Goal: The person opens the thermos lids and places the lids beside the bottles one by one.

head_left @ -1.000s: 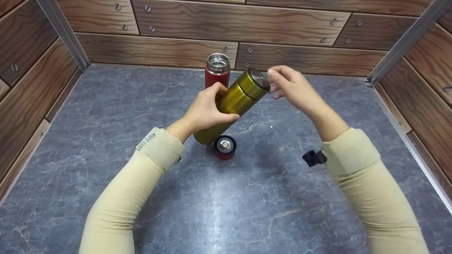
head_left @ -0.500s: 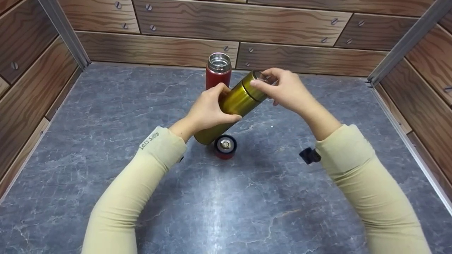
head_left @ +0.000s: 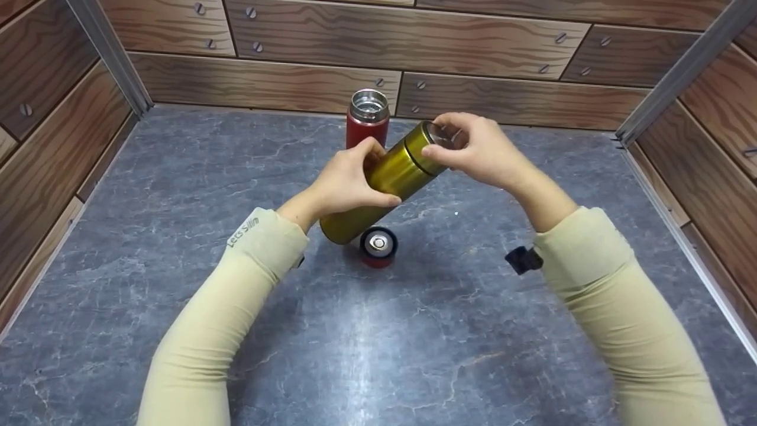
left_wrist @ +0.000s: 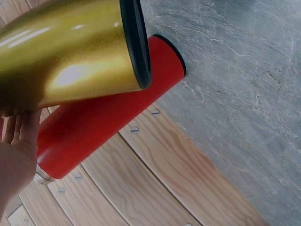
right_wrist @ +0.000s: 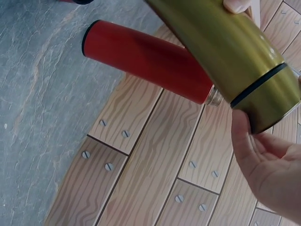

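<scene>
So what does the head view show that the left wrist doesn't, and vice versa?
Head only: the right hand gripping the gold cap, the upturned red cap, and the open mouth of the red flask.
Left wrist only: the black base of the gold flask and black base rim of the red one.
Both: the two flasks, left hand, tabletop and wood-patterned wall.

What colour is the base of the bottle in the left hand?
The gold bottle has a black base, seen best in the left wrist view.
</scene>
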Available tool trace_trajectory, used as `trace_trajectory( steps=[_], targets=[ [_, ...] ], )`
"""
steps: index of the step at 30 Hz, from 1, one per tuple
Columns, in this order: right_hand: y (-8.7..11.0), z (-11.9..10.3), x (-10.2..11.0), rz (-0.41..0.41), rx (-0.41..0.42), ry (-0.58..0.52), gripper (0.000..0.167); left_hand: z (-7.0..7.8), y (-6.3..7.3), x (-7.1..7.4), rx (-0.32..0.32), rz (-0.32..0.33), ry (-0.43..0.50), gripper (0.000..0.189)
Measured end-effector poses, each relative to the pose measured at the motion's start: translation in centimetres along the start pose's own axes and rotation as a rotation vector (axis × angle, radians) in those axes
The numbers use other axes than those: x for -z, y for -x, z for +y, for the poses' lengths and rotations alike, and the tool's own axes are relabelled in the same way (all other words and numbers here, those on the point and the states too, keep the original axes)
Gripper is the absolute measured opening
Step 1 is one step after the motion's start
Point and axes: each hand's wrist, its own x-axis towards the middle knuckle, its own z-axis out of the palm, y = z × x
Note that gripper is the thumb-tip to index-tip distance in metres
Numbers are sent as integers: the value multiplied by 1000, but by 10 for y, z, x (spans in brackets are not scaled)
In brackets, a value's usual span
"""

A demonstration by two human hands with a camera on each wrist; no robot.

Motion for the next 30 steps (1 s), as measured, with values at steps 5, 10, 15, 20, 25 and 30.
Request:
trace_trajectory(
  steps=[5, 10, 15, 20, 25, 30],
  targets=[
    [2, 4, 3, -44, 57, 7, 49, -1, 0, 1, 10, -25, 9, 62],
    [2, 1, 3, -61, 5, 10, 50, 1, 1, -1, 25, -32, -5, 62],
    [1, -3, 2, -53, -101, 7, 62, 2, 1, -2, 12, -25, -27, 61],
    [1, -5, 0, -43, -137, 27, 61, 2, 0, -4, 8, -33, -27, 62],
    [2, -6, -1, -36, -117, 42, 56, 2, -1, -3, 19, -58, -25, 64],
    [2, -3, 1, -77, -46, 23, 53, 2, -1, 1, 18, -69, -27, 65]
  ],
)
